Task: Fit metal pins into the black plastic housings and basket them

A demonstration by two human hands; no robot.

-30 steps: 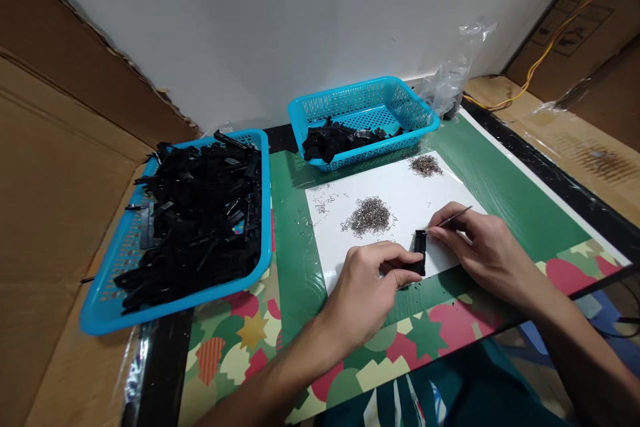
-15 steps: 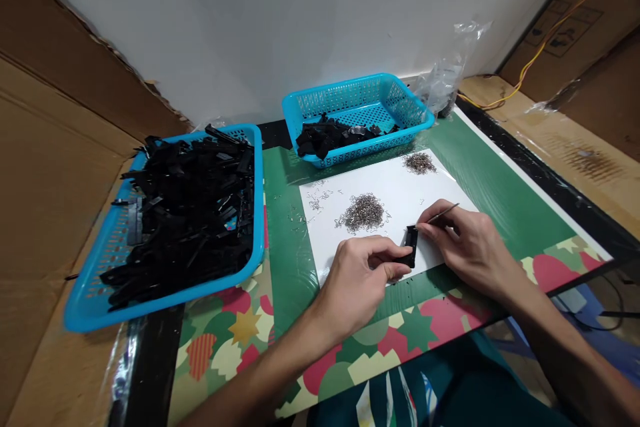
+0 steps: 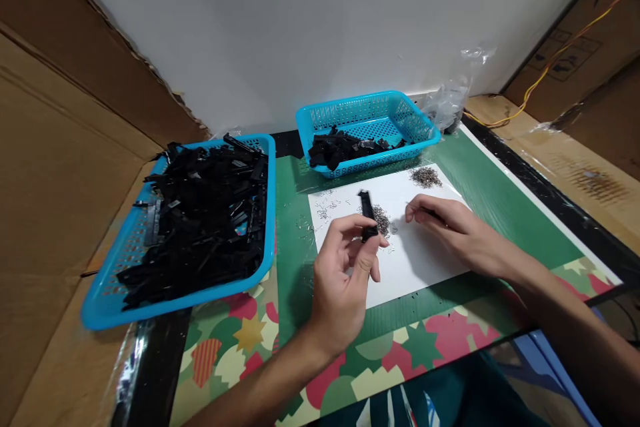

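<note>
Between the thumb and fingers of my left hand (image 3: 347, 270) is a black plastic piece (image 3: 368, 210), raised and tilted above the white sheet (image 3: 410, 280). A pile of small metal clips (image 3: 383, 220) lies partly behind that piece. My right hand (image 3: 447, 223) is closed over the sheet's right part, its fingers curled round a thin tool that is mostly hidden. Beyond it sits a smaller pile of metal bits (image 3: 426, 177) near the sheet's back right corner. Loose clips (image 3: 325, 203) are scattered at the sheet's left edge.
A blue basket (image 3: 270, 227) heaped with black pieces stands at the left. Another blue basket (image 3: 367, 103), partly filled with black pieces, is at the back beside a clear plastic bag (image 3: 447, 103). Cardboard (image 3: 65, 120) borders the left, and yellow wires (image 3: 530, 90) run at the right.
My left hand has lifted the black piece and moved it left, turning it upright. The right hand has come away from the piece, its fingers more curled. The view has shifted slightly.
</note>
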